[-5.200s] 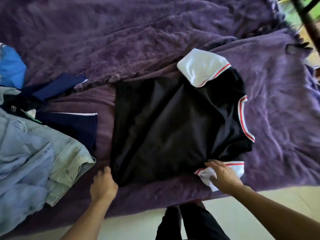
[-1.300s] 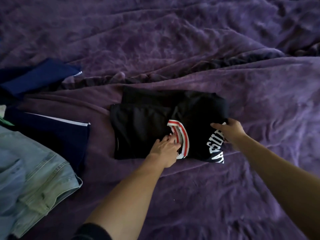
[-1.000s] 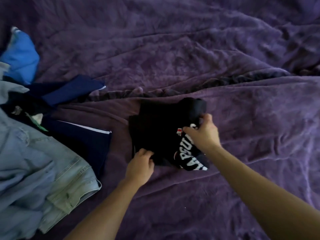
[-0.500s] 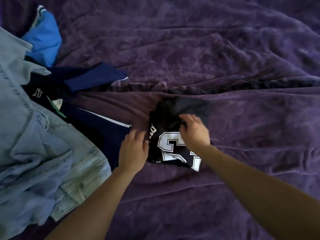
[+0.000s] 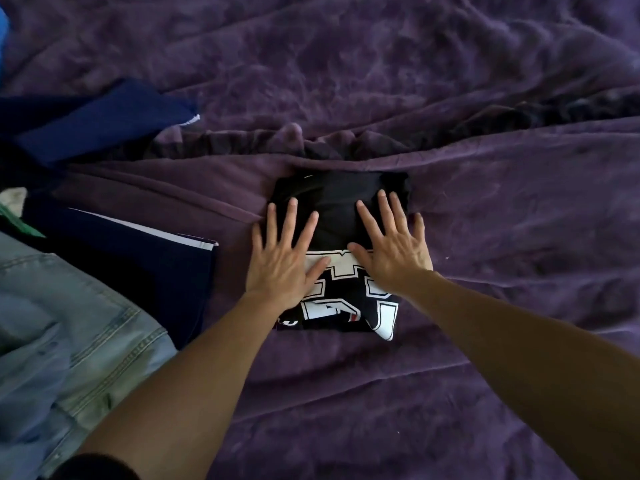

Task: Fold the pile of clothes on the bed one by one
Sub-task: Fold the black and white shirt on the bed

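Left hand (image 5: 280, 261), right hand (image 5: 394, 251) flat, spread wide, on folded shirt (image 5: 332, 199) — I'd press evenly, smooth outward, keep edges square.

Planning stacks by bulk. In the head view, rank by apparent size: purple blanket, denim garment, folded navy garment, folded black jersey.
1. purple blanket, filling most of the frame.
2. denim garment, though nearest the camera and cut off by the edge.
3. navy garment and black jersey look alike; both partly covered, so unranked.
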Demonstrator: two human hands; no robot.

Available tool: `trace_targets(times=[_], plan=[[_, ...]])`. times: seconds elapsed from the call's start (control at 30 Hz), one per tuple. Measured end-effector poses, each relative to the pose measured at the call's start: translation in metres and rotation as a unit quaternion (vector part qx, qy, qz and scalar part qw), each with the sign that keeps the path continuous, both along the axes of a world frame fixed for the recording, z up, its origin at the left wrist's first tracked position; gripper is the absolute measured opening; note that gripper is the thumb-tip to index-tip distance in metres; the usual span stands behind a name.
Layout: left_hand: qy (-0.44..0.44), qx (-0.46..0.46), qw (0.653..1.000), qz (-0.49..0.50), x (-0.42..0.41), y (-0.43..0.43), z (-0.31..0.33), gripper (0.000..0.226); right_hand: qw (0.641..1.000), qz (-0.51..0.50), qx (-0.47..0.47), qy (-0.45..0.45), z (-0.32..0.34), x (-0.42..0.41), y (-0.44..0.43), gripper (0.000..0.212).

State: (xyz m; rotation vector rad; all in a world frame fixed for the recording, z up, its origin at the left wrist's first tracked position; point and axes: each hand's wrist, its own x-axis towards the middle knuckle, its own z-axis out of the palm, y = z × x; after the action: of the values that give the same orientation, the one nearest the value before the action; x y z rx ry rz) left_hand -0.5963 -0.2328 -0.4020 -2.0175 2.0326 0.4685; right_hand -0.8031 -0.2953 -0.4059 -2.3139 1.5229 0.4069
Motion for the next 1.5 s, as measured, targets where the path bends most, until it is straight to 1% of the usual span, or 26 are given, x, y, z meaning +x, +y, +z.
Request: trace_targets(times=[0.1, 0.17, 0.27, 0.37, 0.4, 0.47, 0.53, 0.6, 0.67, 0.7, 0.77, 0.8, 0.87, 1.0, 1.1, 1.23, 1.33, 1.5], plan=[[0.001, -0.006, 1.0, -0.004, -0.007, 0.006, 0.011, 0.084, 1.0, -0.001, -0.008, 0.001, 0.006, 0.001, 0.001, 0.073], [0.009, -0.025, 0.999, -0.033, -0.009, 0.028, 0.018, 0.078, 0.999, 0.002, -0.029, -0.019, 0.015, -0.002, 0.012, 0.073], [0.015, -0.025, 0.997, -0.068, -0.007, 0.08, 0.023, 0.068, 0.997, 0.047, -0.051, -0.044, 0.021, -0.018, 0.05, 0.066], [0.013, -0.023, 0.996, -0.087, -0.003, 0.113, 0.025, 0.071, 0.993, 0.055, -0.063, -0.078, 0.023, -0.036, 0.09, 0.064], [0.018, -0.027, 0.994, -0.104, -0.004, 0.116, 0.026, 0.075, 0.991, 0.066, -0.067, -0.092, 0.024, -0.04, 0.1, 0.068], [0.026, -0.025, 0.991, -0.132, -0.006, 0.113, 0.028, 0.085, 0.987, 0.109, -0.058, -0.099, 0.028, -0.043, 0.115, 0.086], [0.03, -0.02, 0.991, -0.126, -0.008, 0.101, 0.029, 0.091, 0.987, 0.135, -0.043, -0.072, 0.031, -0.038, 0.119, 0.098], [0.031, -0.006, 0.994, -0.109, -0.008, 0.085, 0.03, 0.094, 0.994, 0.098, -0.032, -0.047, 0.032, -0.026, 0.11, 0.099], [0.017, 0.016, 0.994, -0.105, -0.008, 0.072, 0.031, 0.095, 0.997, 0.057, -0.03, -0.035, 0.036, -0.014, 0.099, 0.089], [0.008, 0.023, 0.994, -0.106, -0.009, 0.067, 0.033, 0.092, 0.997, 0.047, -0.038, -0.042, 0.038, -0.009, 0.095, 0.08], [0.006, 0.013, 0.995, -0.103, -0.008, 0.062, 0.04, 0.074, 0.996, 0.017, -0.042, -0.076, 0.045, -0.003, 0.093, 0.065], [0.011, 0.007, 0.995, -0.099, -0.007, 0.059, 0.047, 0.065, 0.996, 0.001, -0.03, -0.084, 0.051, -0.003, 0.092, 0.062], [0.018, 0.001, 0.994, -0.103, -0.007, 0.056, 0.066, 0.058, 0.996, -0.012, -0.013, -0.088, 0.071, -0.007, 0.092, 0.061], [0.023, -0.033, 0.988, -0.15, -0.017, 0.061, 0.126, 0.053, 0.995, -0.004, -0.016, -0.097, 0.138, -0.027, 0.101, 0.068], [0.033, -0.054, 0.983, -0.173, -0.036, 0.068, 0.179, 0.048, 0.997, -0.006, -0.014, -0.075, 0.19, -0.05, 0.115, 0.068], [0.04, -0.054, 0.974, -0.217, -0.081, 0.077, 0.234, 0.047, 0.998, -0.022, -0.005, -0.054, 0.244, -0.1, 0.138, 0.065], [0.052, -0.051, 0.964, -0.257, -0.13, 0.085, 0.259, 0.046, 0.999, -0.037, 0.004, -0.032, 0.271, -0.151, 0.157, 0.061], [0.053, -0.065, 0.945, -0.315, -0.233, 0.104, 0.283, 0.048, 0.997, -0.071, -0.013, -0.016, 0.298, -0.255, 0.198, 0.06]])
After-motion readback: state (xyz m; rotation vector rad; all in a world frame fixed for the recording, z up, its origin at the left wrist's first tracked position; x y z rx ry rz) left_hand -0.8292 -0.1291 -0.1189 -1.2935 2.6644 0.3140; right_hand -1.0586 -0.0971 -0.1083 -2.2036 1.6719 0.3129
